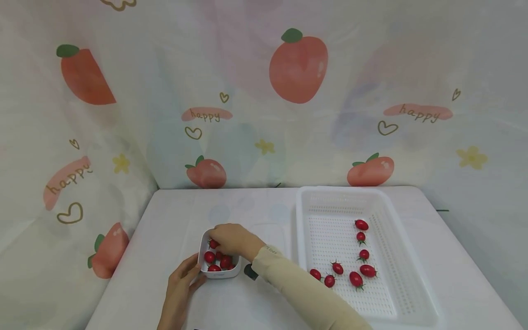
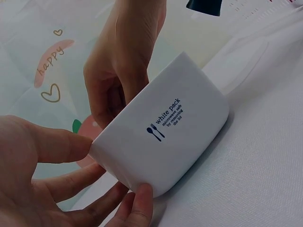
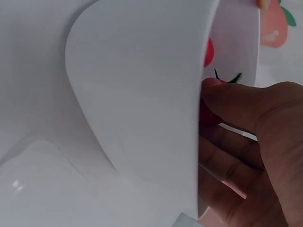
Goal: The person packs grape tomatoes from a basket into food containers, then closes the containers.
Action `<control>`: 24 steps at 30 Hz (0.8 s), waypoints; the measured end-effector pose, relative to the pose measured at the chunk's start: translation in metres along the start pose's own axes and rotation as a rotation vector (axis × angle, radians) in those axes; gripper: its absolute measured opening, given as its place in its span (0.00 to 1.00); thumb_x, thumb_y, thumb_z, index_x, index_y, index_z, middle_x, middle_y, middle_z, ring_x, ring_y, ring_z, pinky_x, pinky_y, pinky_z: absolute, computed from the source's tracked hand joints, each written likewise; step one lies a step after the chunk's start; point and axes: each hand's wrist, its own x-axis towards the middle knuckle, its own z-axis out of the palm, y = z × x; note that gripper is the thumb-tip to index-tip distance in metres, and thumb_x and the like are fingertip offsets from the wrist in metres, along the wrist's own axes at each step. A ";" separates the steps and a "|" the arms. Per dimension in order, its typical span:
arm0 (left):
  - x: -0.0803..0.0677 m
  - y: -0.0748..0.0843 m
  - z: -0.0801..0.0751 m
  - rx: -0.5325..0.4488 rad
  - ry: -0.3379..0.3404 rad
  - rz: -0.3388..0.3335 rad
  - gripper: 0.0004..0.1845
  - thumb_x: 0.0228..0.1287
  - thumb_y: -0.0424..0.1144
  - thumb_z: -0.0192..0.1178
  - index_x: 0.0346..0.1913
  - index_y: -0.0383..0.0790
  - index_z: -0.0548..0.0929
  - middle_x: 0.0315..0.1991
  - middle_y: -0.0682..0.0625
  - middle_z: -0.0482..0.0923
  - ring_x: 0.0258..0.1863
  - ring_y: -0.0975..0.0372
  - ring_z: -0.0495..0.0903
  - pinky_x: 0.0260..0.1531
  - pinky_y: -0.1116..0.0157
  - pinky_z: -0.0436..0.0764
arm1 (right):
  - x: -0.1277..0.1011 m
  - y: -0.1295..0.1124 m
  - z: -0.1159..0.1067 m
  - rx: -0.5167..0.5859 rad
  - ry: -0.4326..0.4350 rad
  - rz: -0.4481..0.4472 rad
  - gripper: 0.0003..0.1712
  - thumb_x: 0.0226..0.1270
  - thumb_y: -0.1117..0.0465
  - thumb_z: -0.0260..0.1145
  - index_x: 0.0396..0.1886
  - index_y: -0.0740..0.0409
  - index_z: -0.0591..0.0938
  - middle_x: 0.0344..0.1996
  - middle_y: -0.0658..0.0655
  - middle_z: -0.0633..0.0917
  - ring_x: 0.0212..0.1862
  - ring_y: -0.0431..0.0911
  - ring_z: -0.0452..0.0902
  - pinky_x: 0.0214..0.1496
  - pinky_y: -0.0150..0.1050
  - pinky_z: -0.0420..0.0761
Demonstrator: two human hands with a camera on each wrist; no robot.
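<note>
The white cloth-covered table (image 1: 243,307) spreads before me, its far edge meeting the printed curtain (image 1: 247,151). On my right, a long white plastic mesh basket (image 1: 301,229) reaches almost to that edge; a strip of tabletop between it and my work leaves me room sideways. My cream sleeve (image 1: 305,288) crosses its near left rim.

Left of the basket, on the table, sits a small white rounded-square plastic box (image 2: 189,142), printed "white pack" with a dark fork and spoon. My left hand (image 1: 181,279) grips its left side, thumb near the rim. My right hand (image 1: 233,238) dips inside, thumb and fingers pinching a glossy red cherry tomato with a green calyx (image 3: 208,116).

I count one basket, one box and eight oval red tomatoes (image 1: 368,271) showing in the basket; the box holds at least five, though my right hand hides part of it.
</note>
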 end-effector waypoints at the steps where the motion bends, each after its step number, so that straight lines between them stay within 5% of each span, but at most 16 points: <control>1: 0.000 0.000 0.000 0.001 -0.004 0.005 0.29 0.80 0.44 0.56 0.77 0.39 0.68 0.77 0.38 0.67 0.69 0.50 0.75 0.60 0.63 0.86 | 0.000 -0.001 0.001 -0.004 0.004 0.002 0.16 0.70 0.56 0.73 0.55 0.47 0.85 0.40 0.45 0.87 0.38 0.35 0.79 0.45 0.28 0.84; 15: -0.002 -0.001 0.001 -0.008 -0.012 0.023 0.28 0.80 0.44 0.56 0.77 0.39 0.69 0.76 0.39 0.68 0.67 0.51 0.77 0.60 0.64 0.86 | 0.004 -0.003 0.014 0.036 0.040 0.019 0.18 0.72 0.56 0.71 0.59 0.50 0.83 0.42 0.46 0.89 0.40 0.36 0.82 0.49 0.30 0.86; 24: -0.002 -0.001 0.000 -0.024 -0.011 0.021 0.27 0.80 0.42 0.57 0.76 0.39 0.69 0.76 0.39 0.68 0.67 0.52 0.77 0.59 0.65 0.86 | 0.006 -0.007 0.021 0.004 0.084 -0.007 0.13 0.71 0.59 0.70 0.53 0.50 0.84 0.42 0.45 0.88 0.42 0.34 0.82 0.53 0.29 0.86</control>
